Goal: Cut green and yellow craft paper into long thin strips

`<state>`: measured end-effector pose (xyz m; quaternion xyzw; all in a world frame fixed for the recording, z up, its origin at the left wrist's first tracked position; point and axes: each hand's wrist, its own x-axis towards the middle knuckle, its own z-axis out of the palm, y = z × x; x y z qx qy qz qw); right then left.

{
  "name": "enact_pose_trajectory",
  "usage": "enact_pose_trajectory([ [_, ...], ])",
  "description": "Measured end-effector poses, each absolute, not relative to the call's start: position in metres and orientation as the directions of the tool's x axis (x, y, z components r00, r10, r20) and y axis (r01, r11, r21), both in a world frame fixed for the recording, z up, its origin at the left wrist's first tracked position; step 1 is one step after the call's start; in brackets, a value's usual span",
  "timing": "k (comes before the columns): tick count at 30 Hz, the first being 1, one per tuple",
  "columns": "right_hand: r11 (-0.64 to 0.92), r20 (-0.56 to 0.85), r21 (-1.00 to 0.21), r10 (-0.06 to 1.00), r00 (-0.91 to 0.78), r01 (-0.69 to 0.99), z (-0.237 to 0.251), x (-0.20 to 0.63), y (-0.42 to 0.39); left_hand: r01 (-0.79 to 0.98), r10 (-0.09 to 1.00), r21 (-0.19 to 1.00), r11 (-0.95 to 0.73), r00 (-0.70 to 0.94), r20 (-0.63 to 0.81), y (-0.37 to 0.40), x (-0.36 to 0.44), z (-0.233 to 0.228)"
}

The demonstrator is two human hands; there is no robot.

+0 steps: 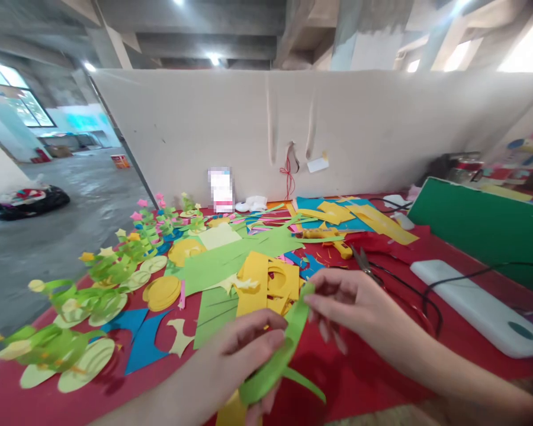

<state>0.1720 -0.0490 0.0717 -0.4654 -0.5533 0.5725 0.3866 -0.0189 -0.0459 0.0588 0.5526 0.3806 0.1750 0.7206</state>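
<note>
L hand (249, 346) pinches the low end of a green paper strip (296, 328); R hand (350, 302) nips its top tip w/ thumb & finger, other fingers loose, prob. so it can't flop. The strip is just above the red table (355, 378), nr the front edge. Curly paper plants (109, 269) line the left edge, maybe to keep safe. Yellow scraps (254, 275) crowd the middle. Scissors (365, 264), a black cord (510, 264) & a white box (471, 307) twd the right edge leave R arm less room.
</note>
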Motion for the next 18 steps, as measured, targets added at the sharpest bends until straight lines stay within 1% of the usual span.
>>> enact_pose_trajectory([
  [2, -0.045, -0.040, -0.999, 0.985, -0.170, -0.024, 0.076, 0.184, -0.044, 0.221, 0.643, 0.930, 0.294, 0.675, -0.363, -0.038, -0.025, 0.061],
  [5, 0.019, 0.015, -0.991, 0.999, 0.035, -0.136, 0.077, 0.207, -0.035, 0.338, 0.669, 0.929, 0.154, 0.656, -0.349, -0.024, -0.034, 0.065],
  [7, 0.060, 0.042, -0.990, 0.990, 0.136, -0.128, 0.073, 0.224, -0.029, 0.379, 0.687, 0.923, 0.074, 0.651, -0.322, -0.015, -0.039, 0.068],
  [11, 0.084, 0.064, -0.994, 0.968, 0.243, -0.073, 0.062, 0.258, -0.017, 0.444, 0.728, 0.896, 0.029, 0.604, -0.324, 0.003, -0.050, 0.073],
  [12, 0.087, 0.078, -0.996, 0.963, 0.257, -0.023, 0.059, 0.265, -0.014, 0.468, 0.744, 0.883, 0.022, 0.583, -0.327, 0.006, -0.051, 0.072],
  [13, 0.105, 0.122, -0.992, 0.952, 0.281, 0.075, 0.056, 0.271, -0.011, 0.493, 0.759, 0.870, 0.010, 0.563, -0.327, 0.009, -0.052, 0.071],
  [14, 0.136, 0.213, -0.959, 0.925, 0.314, 0.248, 0.052, 0.274, -0.009, 0.516, 0.771, 0.856, -0.006, 0.547, -0.325, 0.011, -0.052, 0.068],
  [15, 0.166, 0.340, -0.872, 0.881, 0.327, 0.461, 0.049, 0.275, -0.007, 0.539, 0.778, 0.842, -0.029, 0.541, -0.319, 0.012, -0.051, 0.064],
  [16, 0.180, 0.474, -0.733, 0.827, 0.302, 0.656, 0.045, 0.272, -0.007, 0.558, 0.781, 0.828, -0.057, 0.541, -0.311, 0.013, -0.050, 0.059],
  [17, 0.187, 0.579, -0.581, 0.779, 0.241, 0.792, 0.041, 0.266, -0.009, 0.572, 0.781, 0.816, -0.086, 0.547, -0.301, 0.012, -0.048, 0.053],
  [18, 0.210, 0.637, -0.441, 0.758, 0.139, 0.873, 0.037, 0.257, -0.012, 0.585, 0.775, 0.803, -0.114, 0.558, -0.296, 0.010, -0.045, 0.046],
])
